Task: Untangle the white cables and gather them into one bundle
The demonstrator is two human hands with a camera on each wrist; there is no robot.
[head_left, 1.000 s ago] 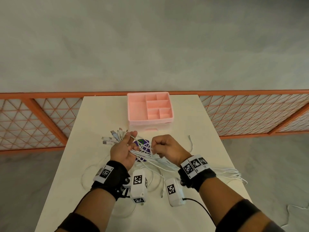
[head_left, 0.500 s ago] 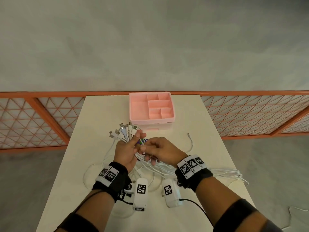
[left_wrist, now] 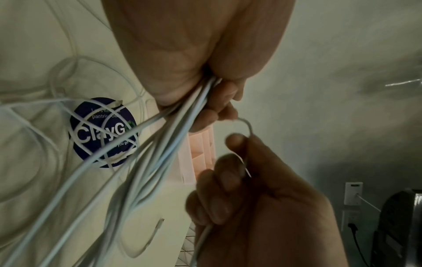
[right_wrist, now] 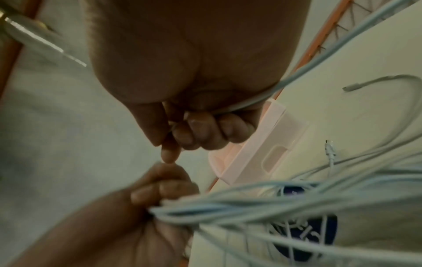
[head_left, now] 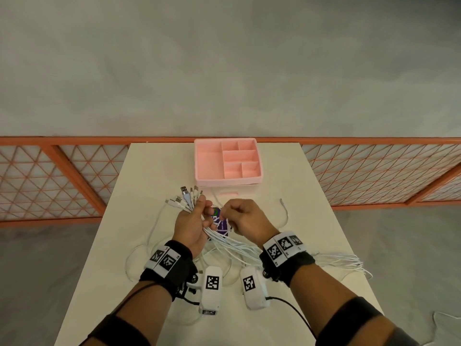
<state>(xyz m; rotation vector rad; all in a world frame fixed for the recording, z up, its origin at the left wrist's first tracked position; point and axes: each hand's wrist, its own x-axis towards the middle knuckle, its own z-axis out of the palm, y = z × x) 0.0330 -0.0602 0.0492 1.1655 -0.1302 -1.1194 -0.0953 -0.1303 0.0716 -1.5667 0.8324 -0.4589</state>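
Head view shows most of the white cables (head_left: 232,245) already gathered: their connector ends fan out above the left hand (head_left: 192,226), fingers curled tight round the sheaf over the bench (head_left: 154,171). Long tails trail loosely across the bench toward its right edge, some looped and crossed over a purple round sticker (left_wrist: 104,132), and one stray cable (head_left: 284,211) lies apart. The right hand (head_left: 245,218), just beside the left, is curled, pinching a single thin cable. Much straightening likely remains.
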